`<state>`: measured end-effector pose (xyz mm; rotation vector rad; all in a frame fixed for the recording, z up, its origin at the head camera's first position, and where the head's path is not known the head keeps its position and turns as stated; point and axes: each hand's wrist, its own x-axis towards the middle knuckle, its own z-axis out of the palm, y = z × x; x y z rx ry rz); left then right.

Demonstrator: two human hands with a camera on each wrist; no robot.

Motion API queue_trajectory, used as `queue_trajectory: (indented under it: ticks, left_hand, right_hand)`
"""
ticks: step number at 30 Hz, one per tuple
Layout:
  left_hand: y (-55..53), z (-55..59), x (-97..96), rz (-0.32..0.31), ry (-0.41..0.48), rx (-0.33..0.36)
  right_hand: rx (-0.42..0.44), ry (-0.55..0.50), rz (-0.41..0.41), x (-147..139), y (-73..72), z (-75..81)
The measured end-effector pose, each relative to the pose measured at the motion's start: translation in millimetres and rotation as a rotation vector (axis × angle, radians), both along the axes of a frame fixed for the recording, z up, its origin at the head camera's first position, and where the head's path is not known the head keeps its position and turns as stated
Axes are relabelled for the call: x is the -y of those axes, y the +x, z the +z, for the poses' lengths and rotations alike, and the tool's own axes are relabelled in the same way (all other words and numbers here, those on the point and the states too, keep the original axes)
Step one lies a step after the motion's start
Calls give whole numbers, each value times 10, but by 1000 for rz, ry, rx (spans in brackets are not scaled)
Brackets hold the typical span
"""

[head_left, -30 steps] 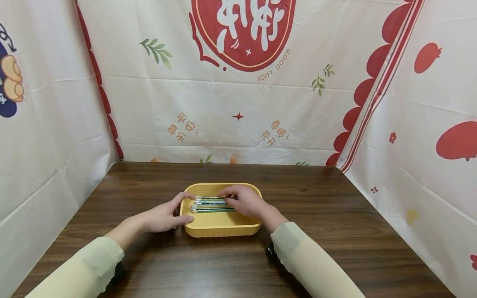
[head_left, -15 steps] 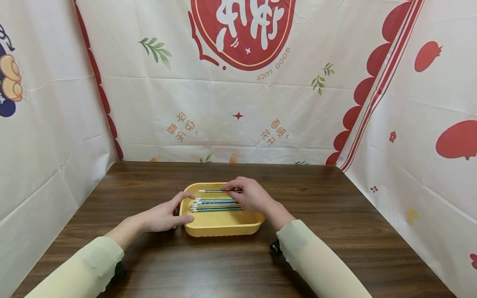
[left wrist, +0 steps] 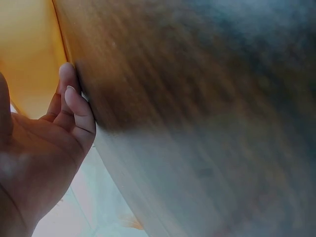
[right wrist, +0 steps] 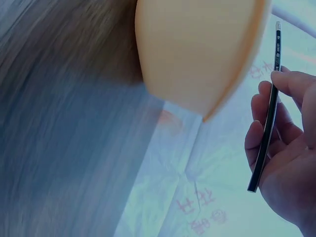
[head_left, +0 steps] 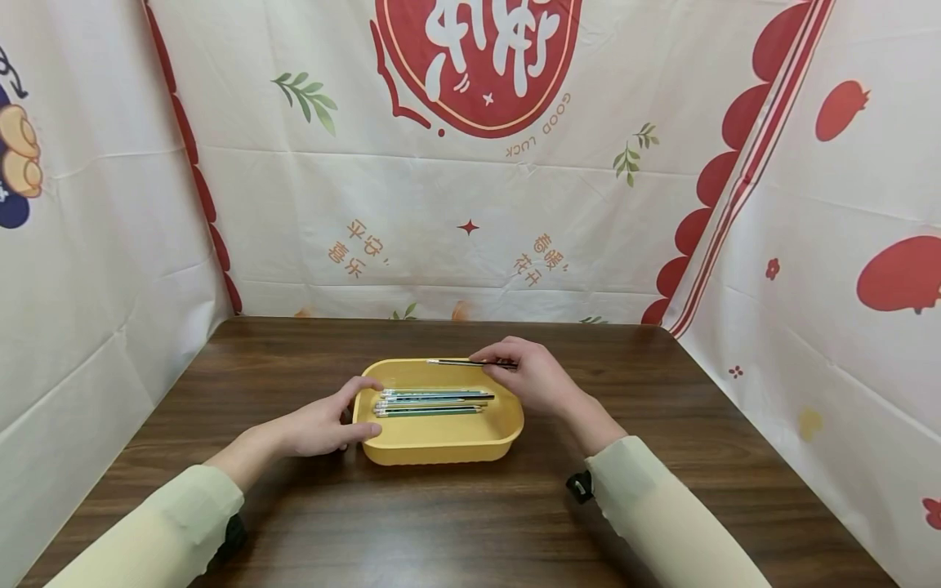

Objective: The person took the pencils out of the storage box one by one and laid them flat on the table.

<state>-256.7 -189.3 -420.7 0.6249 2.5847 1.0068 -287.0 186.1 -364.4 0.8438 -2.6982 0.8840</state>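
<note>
A yellow plastic tray (head_left: 441, 455) sits on the table with several pencils (head_left: 430, 412) lying side by side in it, eraser ends to the left. My left hand (head_left: 318, 426) grips the tray's left end, thumb and index finger over its rim. Above the back right rim, my right hand (head_left: 535, 376) pinches one black pencil (head_left: 450, 363) between thumb and fingers. In the right wrist view that pencil (right wrist: 269, 118) slants across the fingers, its white eraser end up and a blunt end down.
Dark wood table (head_left: 412, 531) surrounds the tray on every side. Behind the table hangs a white printed cloth (head_left: 470, 188), and similar cloth walls (head_left: 823, 245) close off the left and right sides.
My right hand has lifted the black pencil out from beside the others and carried it back and to the right, up over the rim. The left hand has stayed in place.
</note>
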Motion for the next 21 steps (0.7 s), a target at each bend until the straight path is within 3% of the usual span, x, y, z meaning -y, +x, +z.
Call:
queue_trajectory:
  ticks: [9,21]
  left_hand:
    - [16,-5,3,14,5,16]
    - [13,5,1,9,12,14]
  right_hand:
    - [38,-16,-61,-253,17,13]
    - [78,-60,-69,-571,-30,-72]
